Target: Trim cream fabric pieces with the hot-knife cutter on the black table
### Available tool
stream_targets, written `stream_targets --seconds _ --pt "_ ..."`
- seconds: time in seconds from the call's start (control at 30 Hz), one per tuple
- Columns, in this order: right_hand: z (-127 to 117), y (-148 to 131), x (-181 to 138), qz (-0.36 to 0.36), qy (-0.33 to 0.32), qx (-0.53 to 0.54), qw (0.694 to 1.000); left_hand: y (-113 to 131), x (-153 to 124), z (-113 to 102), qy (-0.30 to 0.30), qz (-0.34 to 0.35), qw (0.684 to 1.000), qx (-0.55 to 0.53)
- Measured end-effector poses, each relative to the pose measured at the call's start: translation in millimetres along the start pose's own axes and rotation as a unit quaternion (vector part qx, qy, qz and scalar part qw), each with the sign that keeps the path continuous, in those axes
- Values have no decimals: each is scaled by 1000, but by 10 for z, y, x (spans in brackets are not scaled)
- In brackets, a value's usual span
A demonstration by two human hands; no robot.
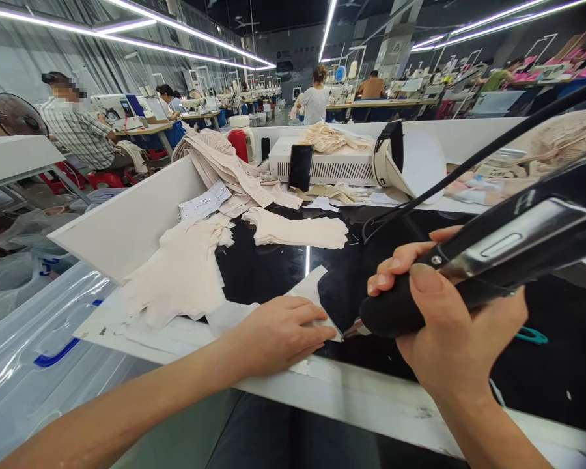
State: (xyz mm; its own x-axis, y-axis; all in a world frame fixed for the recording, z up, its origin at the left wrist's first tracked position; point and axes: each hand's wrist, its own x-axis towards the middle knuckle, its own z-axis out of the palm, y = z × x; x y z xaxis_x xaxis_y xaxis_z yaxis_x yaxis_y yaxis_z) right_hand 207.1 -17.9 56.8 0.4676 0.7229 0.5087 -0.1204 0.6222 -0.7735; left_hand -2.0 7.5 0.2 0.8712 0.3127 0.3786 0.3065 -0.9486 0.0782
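Observation:
My right hand [461, 319] is wrapped round a black corded handheld power tool [522, 225], its thumb on top of the housing. The tool's narrow metal tip [355, 329] points left and meets the corner of a white fabric piece [308, 288]. My left hand [278, 332] lies on that piece with fingers stretched out, fingertips close to the metal tip. The left thumb is hidden. A stack of cream cut fabric pieces [180, 270] lies left of this hand. Another stack of cream pieces [297, 229] rests farther back on the black work surface [254, 277].
Behind are a phone [301, 167], a white vented box [329, 161], a white visor [410, 159] and draped beige fabric [229, 166]. The tool's cable [469, 169] crosses the right side. A teal-handled item [532, 335] lies right. Clear plastic bins [43, 339] stand left; people work beyond.

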Motion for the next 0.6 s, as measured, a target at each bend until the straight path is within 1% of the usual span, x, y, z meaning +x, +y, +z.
stream_targets --seconds 0.23,0.33,0.6 --pt "26 -22 32 -8 2 -9 1000 0 -49 18 7 -20 1000 15" --pt "55 -33 49 2 7 -11 1000 12 -52 27 6 -27 1000 15" --pt "155 55 152 -10 43 18 999 7 -51 62 13 -25 999 15"
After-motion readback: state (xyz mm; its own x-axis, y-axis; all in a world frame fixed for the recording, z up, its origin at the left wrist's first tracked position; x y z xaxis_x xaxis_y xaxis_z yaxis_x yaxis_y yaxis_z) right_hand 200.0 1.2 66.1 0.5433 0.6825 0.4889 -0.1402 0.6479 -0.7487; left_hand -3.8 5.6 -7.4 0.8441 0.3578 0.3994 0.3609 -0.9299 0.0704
